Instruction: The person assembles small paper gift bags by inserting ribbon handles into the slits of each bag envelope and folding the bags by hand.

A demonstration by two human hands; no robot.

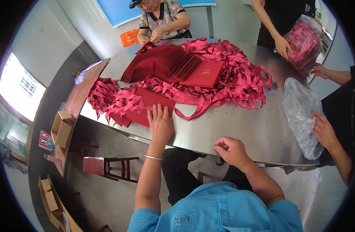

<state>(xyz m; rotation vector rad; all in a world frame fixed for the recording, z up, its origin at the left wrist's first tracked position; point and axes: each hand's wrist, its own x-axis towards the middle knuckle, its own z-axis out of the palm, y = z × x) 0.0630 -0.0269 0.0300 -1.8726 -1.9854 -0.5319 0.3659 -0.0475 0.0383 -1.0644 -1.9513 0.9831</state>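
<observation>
My left hand [161,123] lies flat, fingers spread, on a dark red flat bag [140,116] with pink-red ribbon handles, at the near left of the metal table. Its palm hides part of the bag. My right hand [231,151] rests at the table's near edge with the fingers curled in, and nothing shows in them. Beyond, many more red flat bags [158,63] stand fanned in a row. Another bag [204,73] with a gold emblem lies face up at their right end. Heaped around them are loops of pink-red ribbon [243,77].
Across the table [200,131], a person handles a ribbon [149,43]. At the right, other people's hands hold a clear bag of red ribbons [303,44] and touch a crumpled clear plastic bag [299,116]. A stool [121,169] and an open cardboard box [62,129] are at left.
</observation>
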